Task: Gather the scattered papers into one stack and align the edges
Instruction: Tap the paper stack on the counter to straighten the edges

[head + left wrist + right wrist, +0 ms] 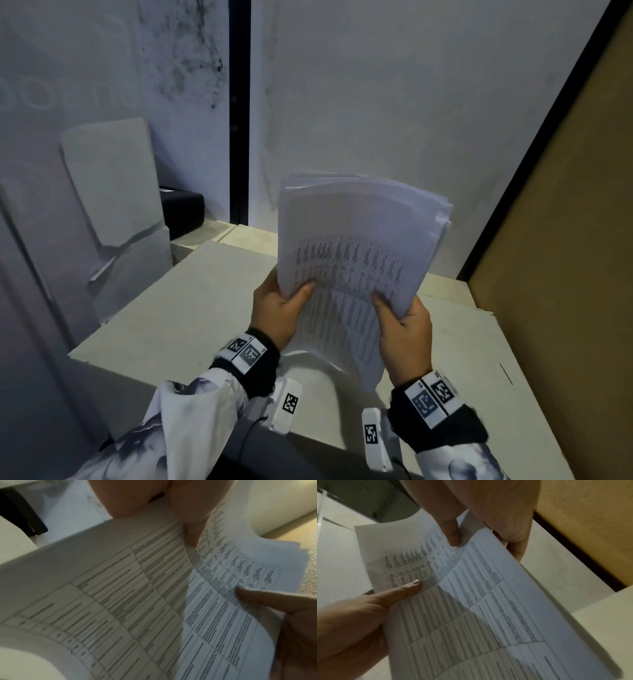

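Papers [356, 240] held upright above the counter [191, 308], gathered into one sheaf with top edges fanned unevenly. Left hand [277, 308] and right hand [404, 329] clamped on the lower sides, thumbs in front, fingers curled behind. Probably poised so for tapping the edges square.

Dim, bluish light; wrist views blurred, soft.
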Demonstrator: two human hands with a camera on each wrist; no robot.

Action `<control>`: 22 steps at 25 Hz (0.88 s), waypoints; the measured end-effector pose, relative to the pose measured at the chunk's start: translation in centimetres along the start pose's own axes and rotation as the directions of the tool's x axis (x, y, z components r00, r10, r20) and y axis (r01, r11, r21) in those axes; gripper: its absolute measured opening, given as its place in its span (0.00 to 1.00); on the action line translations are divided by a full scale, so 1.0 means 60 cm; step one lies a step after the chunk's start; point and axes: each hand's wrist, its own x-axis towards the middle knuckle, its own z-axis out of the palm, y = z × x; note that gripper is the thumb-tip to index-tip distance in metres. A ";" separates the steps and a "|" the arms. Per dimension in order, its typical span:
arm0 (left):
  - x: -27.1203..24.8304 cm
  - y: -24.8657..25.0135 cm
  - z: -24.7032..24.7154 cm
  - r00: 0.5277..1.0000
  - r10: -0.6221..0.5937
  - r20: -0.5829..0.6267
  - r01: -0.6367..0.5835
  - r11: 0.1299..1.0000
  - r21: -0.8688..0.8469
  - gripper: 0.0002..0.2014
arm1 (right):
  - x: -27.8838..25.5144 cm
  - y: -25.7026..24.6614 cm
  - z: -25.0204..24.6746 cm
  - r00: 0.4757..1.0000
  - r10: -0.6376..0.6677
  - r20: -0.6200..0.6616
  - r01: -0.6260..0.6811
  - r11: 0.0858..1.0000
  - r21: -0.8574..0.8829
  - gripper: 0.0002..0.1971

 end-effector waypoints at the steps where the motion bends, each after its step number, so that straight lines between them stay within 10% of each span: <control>1: -0.006 -0.003 0.002 1.000 -0.006 -0.014 0.006 1.000 0.000 0.13 | -0.005 0.000 0.003 1.000 -0.011 0.009 0.011 1.000 -0.010 0.02; 11: -0.065 -0.076 0.003 0.955 -0.254 0.156 0.257 0.966 0.003 0.14 | -0.053 0.089 -0.024 0.936 0.320 0.147 -0.335 0.938 0.092 0.12; 22: -0.039 -0.005 -0.020 0.993 -0.055 0.103 0.054 0.998 0.017 0.26 | -0.018 0.030 -0.046 0.992 0.106 0.072 -0.114 0.987 0.114 0.16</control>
